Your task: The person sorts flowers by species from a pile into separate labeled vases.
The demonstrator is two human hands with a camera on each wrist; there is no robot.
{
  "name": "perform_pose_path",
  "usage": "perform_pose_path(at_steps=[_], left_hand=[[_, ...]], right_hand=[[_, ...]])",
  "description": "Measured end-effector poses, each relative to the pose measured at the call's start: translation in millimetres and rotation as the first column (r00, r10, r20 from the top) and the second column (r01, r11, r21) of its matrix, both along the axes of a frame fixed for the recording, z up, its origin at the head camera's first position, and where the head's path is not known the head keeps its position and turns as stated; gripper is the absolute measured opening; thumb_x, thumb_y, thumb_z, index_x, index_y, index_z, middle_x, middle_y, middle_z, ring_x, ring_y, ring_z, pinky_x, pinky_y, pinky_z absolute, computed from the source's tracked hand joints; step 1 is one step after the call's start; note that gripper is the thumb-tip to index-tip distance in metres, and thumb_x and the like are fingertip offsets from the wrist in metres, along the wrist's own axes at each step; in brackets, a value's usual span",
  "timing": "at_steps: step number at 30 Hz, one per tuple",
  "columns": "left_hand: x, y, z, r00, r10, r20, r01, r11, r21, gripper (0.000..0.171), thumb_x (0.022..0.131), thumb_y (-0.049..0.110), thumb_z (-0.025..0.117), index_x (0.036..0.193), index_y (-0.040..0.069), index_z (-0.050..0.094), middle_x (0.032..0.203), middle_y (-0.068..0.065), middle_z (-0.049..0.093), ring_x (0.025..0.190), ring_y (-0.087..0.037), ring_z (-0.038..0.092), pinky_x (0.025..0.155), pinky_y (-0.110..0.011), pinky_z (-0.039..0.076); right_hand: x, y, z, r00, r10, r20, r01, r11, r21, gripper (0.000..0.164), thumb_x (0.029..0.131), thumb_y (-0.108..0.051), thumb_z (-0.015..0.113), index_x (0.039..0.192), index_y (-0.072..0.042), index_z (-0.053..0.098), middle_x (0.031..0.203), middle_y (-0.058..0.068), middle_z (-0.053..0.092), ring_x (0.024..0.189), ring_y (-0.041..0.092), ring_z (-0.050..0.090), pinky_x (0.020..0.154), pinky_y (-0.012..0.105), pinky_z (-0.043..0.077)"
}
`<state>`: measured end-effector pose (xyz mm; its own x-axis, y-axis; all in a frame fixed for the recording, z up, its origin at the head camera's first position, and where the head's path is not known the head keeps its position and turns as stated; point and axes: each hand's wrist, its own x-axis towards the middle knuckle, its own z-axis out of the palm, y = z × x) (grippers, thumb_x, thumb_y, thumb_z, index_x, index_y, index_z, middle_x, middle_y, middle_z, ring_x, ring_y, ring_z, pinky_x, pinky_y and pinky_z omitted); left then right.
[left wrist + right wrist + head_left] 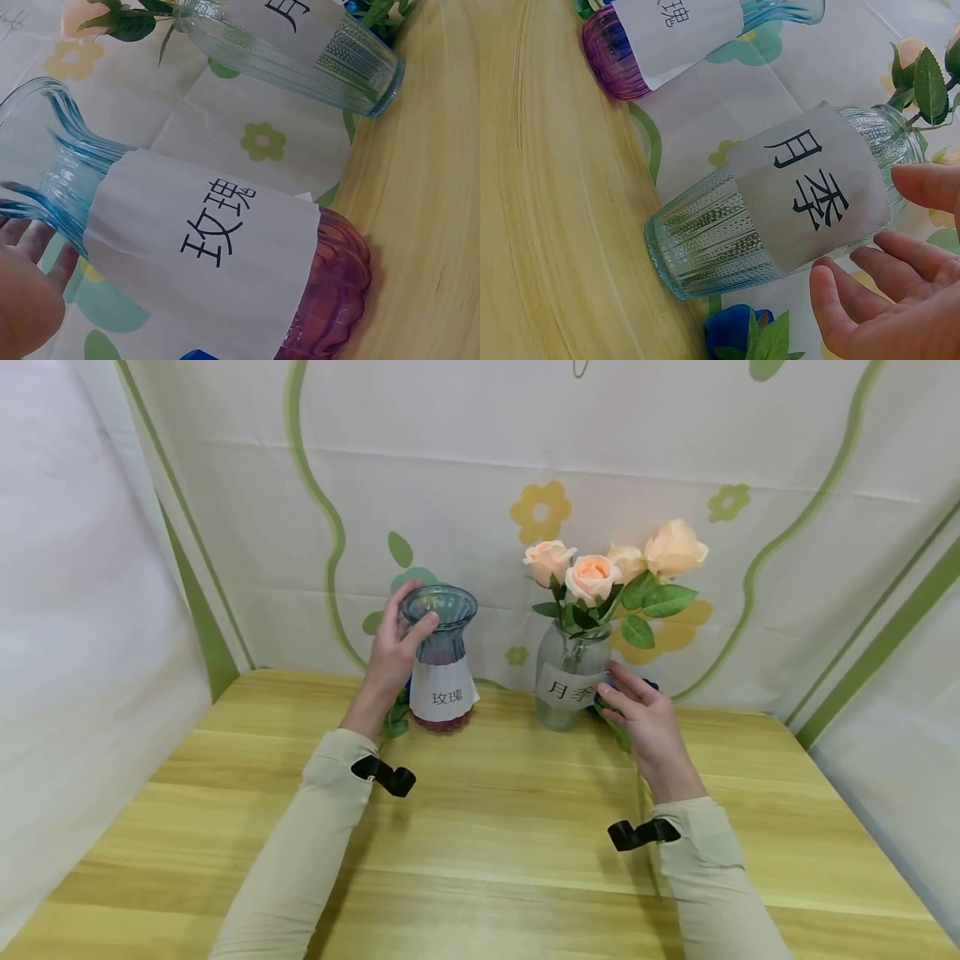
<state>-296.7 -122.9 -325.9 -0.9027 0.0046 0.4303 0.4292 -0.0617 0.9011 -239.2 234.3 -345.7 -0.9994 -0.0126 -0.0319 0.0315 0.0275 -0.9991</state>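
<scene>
A fluted glass vase (442, 652), blue above and purple below, stands upright with a white paper label round its body. My left hand (393, 647) is at its neck, thumb in front and fingers behind; the fingers (30, 244) look loosely spread. To the right stands a clear bluish glass vase (712, 232) with a labelled paper band, holding several peach roses (592, 578). Beside it my right hand (641, 722) has relaxed, spread fingers close to the label's edge; whether they touch cannot be told. A blue rose (731, 330) lies near this vase's base.
Green leaves (395, 720) of another flower show by the left vase, partly hidden by the hand. A thin stem (642, 793) runs forward along the wooden table (480, 827) under the right wrist. A patterned cloth (465, 510) hangs right behind both vases.
</scene>
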Motion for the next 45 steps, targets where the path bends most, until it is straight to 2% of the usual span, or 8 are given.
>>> perform_pose_path(at_steps=[12, 17, 20, 23, 30, 33, 38, 45], left_hand=[[3.4, 0.9, -2.6, 1.0, 0.018, 0.002, -0.018, 0.999, 0.027, 0.067, 0.104, 0.025, 0.061, 0.164, 0.015, 0.033, 0.163, -0.012, 0.039, 0.142, -0.032, 0.051, 0.114, -0.041, 0.043], [4.1, 0.4, -3.2, 1.0, 0.001, 0.002, -0.001, 0.999, 0.052, 0.069, 0.104, 0.025, 0.062, 0.164, 0.012, 0.031, 0.164, -0.011, 0.039, 0.146, -0.031, 0.049, 0.117, -0.042, 0.042], [4.1, 0.4, -3.3, 1.0, -0.004, -0.003, 0.004, 0.998, 0.064, 0.07, 0.103, 0.024, 0.062, 0.164, 0.011, 0.031, 0.164, -0.011, 0.039, 0.146, -0.031, 0.049, 0.117, -0.042, 0.041], [3.9, 1.2, -2.7, 1.0, -0.009, -0.005, 0.009, 0.998, 0.058, 0.07, 0.103, 0.025, 0.062, 0.164, 0.011, 0.031, 0.163, -0.011, 0.039, 0.146, -0.031, 0.049, 0.117, -0.044, 0.042], [3.6, 2.9, -3.0, 1.0, -0.022, -0.002, 0.022, 0.998, 0.053, 0.069, 0.104, 0.026, 0.062, 0.164, 0.013, 0.031, 0.163, -0.011, 0.04, 0.144, -0.031, 0.05, 0.116, -0.041, 0.043], [3.4, 2.2, -2.9, 1.0, -0.022, -0.009, 0.022, 0.998, 0.063, 0.067, 0.104, 0.025, 0.061, 0.163, 0.013, 0.032, 0.161, -0.012, 0.041, 0.142, -0.03, 0.051, 0.112, -0.036, 0.044], [2.0, 1.4, -2.2, 0.999, -0.027, -0.02, 0.028, 0.996, 0.079, 0.068, 0.104, 0.023, 0.061, 0.163, 0.011, 0.031, 0.161, -0.014, 0.041, 0.141, -0.033, 0.051, 0.109, -0.033, 0.045], [-0.1, 2.5, -2.0, 1.0, -0.027, -0.016, 0.028, 0.996, 0.08, 0.067, 0.104, 0.021, 0.06, 0.163, 0.01, 0.031, 0.161, -0.015, 0.04, 0.14, -0.033, 0.05, 0.109, -0.032, 0.044]], right_hand=[[3.3, 3.6, 3.3, 1.0, 0.002, 0.01, -0.002, 1.0, -0.029, 0.069, 0.106, -0.031, 0.066, 0.166, -0.012, 0.037, 0.172, 0.006, 0.038, 0.139, 0.004, 0.055, 0.108, 0.024, 0.052], [7.9, 20.5, 8.3, 1.0, 0.027, 0.016, -0.026, 0.995, -0.099, 0.074, 0.106, -0.027, 0.067, 0.166, -0.005, 0.031, 0.142, -0.012, 0.069, 0.116, -0.006, 0.067, 0.099, 0.017, 0.054], [12.8, 35.4, 7.9, 0.999, 0.046, 0.019, -0.042, 0.989, -0.142, 0.078, 0.105, -0.023, 0.068, 0.167, 0.0, 0.026, 0.119, -0.023, 0.074, 0.108, -0.006, 0.071, 0.093, 0.016, 0.056], [19.5, 52.7, 3.3, 0.999, 0.047, 0.024, -0.043, 0.988, -0.149, 0.077, 0.105, -0.019, 0.068, 0.167, 0.001, 0.025, 0.114, -0.023, 0.076, 0.107, -0.004, 0.073, 0.09, 0.016, 0.058], [28.9, 82.6, -15.6, 0.997, 0.021, 0.076, -0.017, 0.998, -0.054, 0.031, 0.102, -0.015, 0.072, 0.132, -0.023, 0.067, 0.112, -0.021, 0.077, 0.104, -0.002, 0.074, 0.088, 0.016, 0.06], [29.4, 86.3, -23.9, 0.993, 0.038, 0.115, -0.042, 0.999, 0.033, 0.043, 0.102, -0.017, 0.073, 0.144, -0.016, 0.062, 0.108, -0.024, 0.076, 0.103, -0.006, 0.073, 0.089, 0.016, 0.059], [33.3, 86.4, -31.9, 0.984, 0.052, 0.173, -0.081, 0.983, 0.162, 0.078, 0.102, -0.022, 0.074, 0.161, 0.008, 0.033, 0.11, -0.023, 0.076, 0.104, -0.008, 0.071, 0.095, 0.02, 0.06], [35.8, 93.3, -43.5, 0.971, 0.101, 0.218, -0.143, 0.971, 0.19, 0.075, 0.101, -0.02, 0.075, 0.157, 0.012, 0.038, 0.118, -0.014, 0.078, 0.104, -0.003, 0.074, 0.094, 0.022, 0.061]])
